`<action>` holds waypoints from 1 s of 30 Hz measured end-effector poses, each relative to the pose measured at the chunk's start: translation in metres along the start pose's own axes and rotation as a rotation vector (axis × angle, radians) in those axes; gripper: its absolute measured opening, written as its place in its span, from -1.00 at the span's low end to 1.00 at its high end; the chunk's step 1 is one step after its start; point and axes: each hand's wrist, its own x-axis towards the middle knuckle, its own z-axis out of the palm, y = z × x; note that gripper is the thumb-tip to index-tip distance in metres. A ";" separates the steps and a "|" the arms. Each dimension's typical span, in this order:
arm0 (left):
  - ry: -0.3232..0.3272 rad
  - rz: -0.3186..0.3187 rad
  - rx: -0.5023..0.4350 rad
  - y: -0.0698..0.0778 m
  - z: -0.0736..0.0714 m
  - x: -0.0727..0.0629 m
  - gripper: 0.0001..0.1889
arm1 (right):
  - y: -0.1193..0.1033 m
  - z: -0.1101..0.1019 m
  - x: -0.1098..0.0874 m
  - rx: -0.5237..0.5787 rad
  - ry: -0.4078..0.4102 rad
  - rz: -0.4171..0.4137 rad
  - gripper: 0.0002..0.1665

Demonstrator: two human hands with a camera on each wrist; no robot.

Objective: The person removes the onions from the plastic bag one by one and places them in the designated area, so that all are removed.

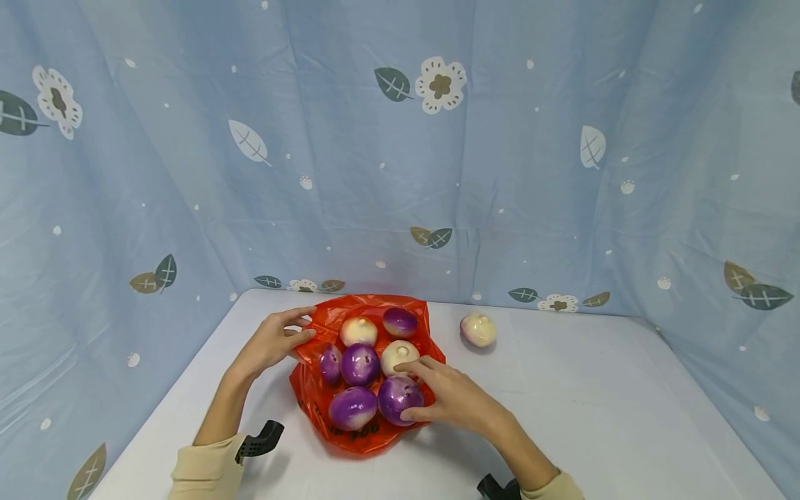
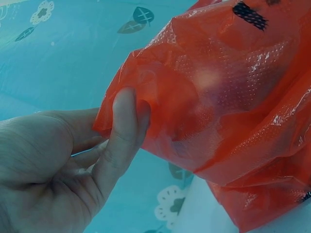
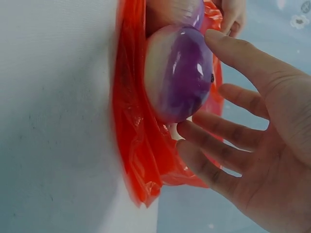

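A red plastic bag point(image 1: 340, 441) lies opened out on the table, with several glossy purple-and-white onions on it. My left hand point(image 1: 270, 345) pinches the bag's left edge between thumb and fingers; the left wrist view shows the thumb over the thin red plastic point(image 2: 194, 126). Over the bag's right side, my right hand point(image 1: 456, 396) spreads its fingers around a purple onion point(image 1: 398, 399). In the right wrist view those fingers are loosely extended, fingertips right at the onion point(image 3: 182, 73). Beneath the right fingers a pale onion point(image 1: 398, 355) is partly covered.
Another pale onion point(image 1: 478, 330) sits on the white table point(image 1: 581, 410), right of the bag and toward the back. A blue curtain point(image 1: 350, 173) with flowers and leaves hangs along the table's back and sides. Black wrist mounts point(image 1: 261, 439) stick out beside both sleeves.
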 end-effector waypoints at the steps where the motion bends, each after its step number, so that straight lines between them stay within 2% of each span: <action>1: 0.001 -0.002 0.001 0.000 0.000 0.000 -0.45 | 0.000 0.000 0.000 0.003 -0.001 0.000 -0.20; 17: -0.004 -0.004 -0.003 -0.001 -0.001 0.000 -0.45 | 0.001 0.002 -0.001 -0.006 -0.028 0.014 -0.24; 30: -0.003 -0.011 -0.009 0.000 0.000 0.000 -0.44 | 0.002 0.002 0.000 -0.021 -0.066 0.034 -0.19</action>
